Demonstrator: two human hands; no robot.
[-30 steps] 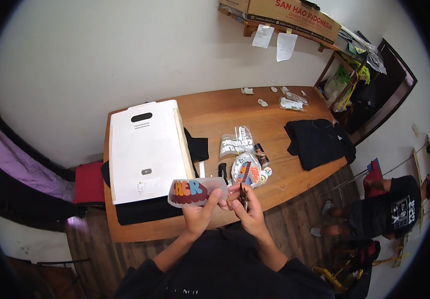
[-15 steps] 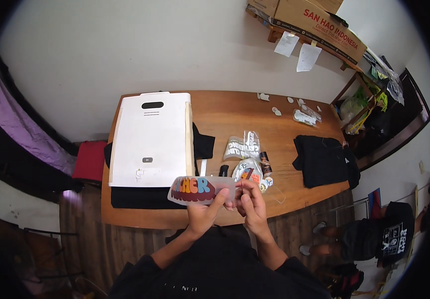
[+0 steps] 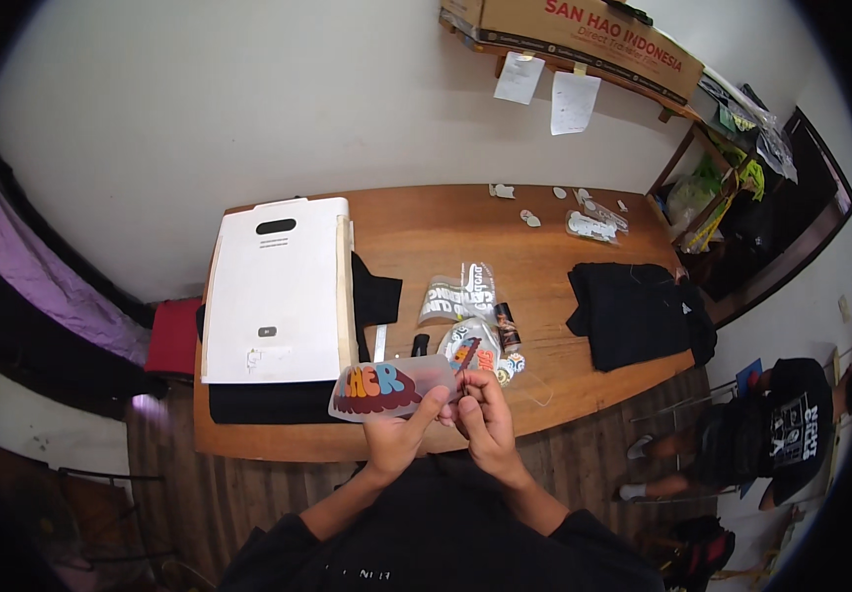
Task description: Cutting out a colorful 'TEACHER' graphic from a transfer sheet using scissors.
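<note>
Holding a clear sheet with colourful letters [image 3: 386, 389] above the near edge of the wooden counter [image 3: 426, 232]. Left hand [image 3: 398, 434] pinching the sheet's right end, right hand [image 3: 481, 419] closed on the same end, fingertips close together as if picking at a corner. Now lifted a bit higher and nearer the body than a moment ago. Just beyond: more printed sheets [image 3: 460, 296], a white flat machine [image 3: 276, 291] on the left, a folded black cloth [image 3: 638, 311] on the right.
</note>
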